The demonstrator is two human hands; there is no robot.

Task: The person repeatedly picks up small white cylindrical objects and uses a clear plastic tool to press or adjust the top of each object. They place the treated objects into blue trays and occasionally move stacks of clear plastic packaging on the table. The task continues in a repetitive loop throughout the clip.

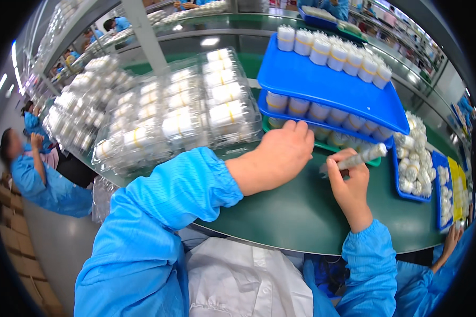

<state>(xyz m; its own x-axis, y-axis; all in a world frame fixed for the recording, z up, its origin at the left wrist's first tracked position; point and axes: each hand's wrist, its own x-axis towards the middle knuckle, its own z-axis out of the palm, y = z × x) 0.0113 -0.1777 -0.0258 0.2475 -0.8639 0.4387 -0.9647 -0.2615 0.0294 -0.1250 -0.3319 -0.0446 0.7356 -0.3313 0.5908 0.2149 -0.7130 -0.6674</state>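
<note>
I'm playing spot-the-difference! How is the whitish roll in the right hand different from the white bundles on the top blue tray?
The whitish roll is tilted, but the white bundles stand upright. The roll looks slimmer, while the bundles look fatter. The roll is held in the right hand; the bundles stand in a row on the top blue tray. Both are pale and cylinder-shaped.

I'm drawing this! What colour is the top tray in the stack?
The top tray is blue, clearest in the head view.
</note>
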